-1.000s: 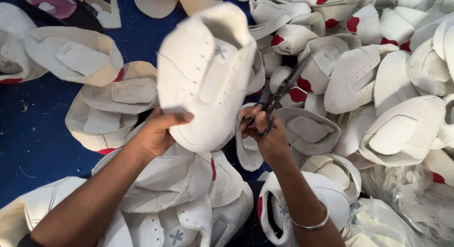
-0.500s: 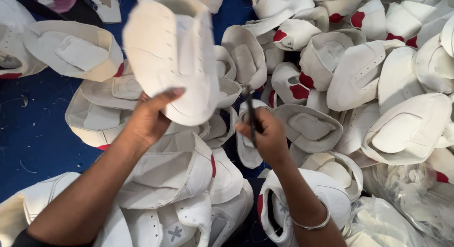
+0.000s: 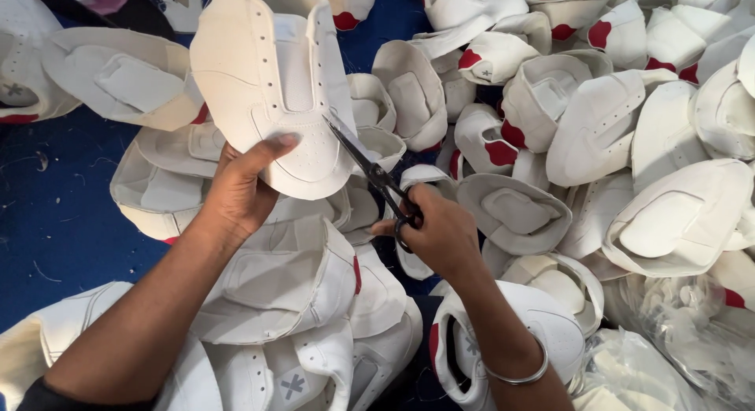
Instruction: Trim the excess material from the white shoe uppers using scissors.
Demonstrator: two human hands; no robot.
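My left hand (image 3: 245, 187) holds up a white shoe upper (image 3: 271, 81) by its toe end, thumb across the front. The upper shows rows of small punched holes. My right hand (image 3: 440, 230) grips a pair of dark scissors (image 3: 373, 175) by the handles. Their blades point up and left, and the tips touch the right edge of the held upper. A metal bangle (image 3: 515, 375) sits on my right wrist.
Many more white shoe uppers (image 3: 676, 222), some with red heel patches, lie heaped to the right and below on a blue surface (image 3: 55, 230). Several uppers (image 3: 283, 285) rest under my forearms. Clear plastic wrapping (image 3: 692, 348) lies at the lower right.
The held upper has been turned and lowered a little, its punched front now facing me. The scissors swung from upright to slanting left, and their tips reached the upper's edge.
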